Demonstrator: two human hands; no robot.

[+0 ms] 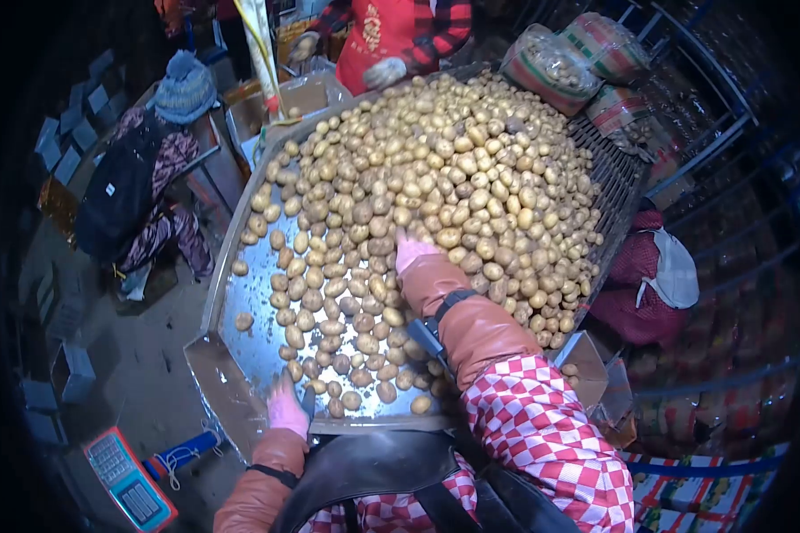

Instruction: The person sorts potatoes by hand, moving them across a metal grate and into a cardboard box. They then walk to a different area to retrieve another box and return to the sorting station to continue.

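Note:
A large heap of potatoes (pixel 471 178) covers most of a metal sorting table (pixel 249 289). My right hand (pixel 412 252) reaches into the middle of the heap, its fingertips blurred among the potatoes; whether it grips one is not visible. Near the front left edge of the table, my left hand (pixel 286 409) is beside several loose potatoes. Its fingers are smeared, and a dark shape lies against its thumb side. A dark strap with a flat device (pixel 427 336) is around my right sleeve.
Across the table stands a person in a red apron (pixel 364 44) with gloved hands. Another person in a knit hat (pixel 185 87) bends at the left. Filled sacks (pixel 551 67) rest at the back right. A cardboard box (pixel 585 366) and a digital scale (pixel 131 480) flank me.

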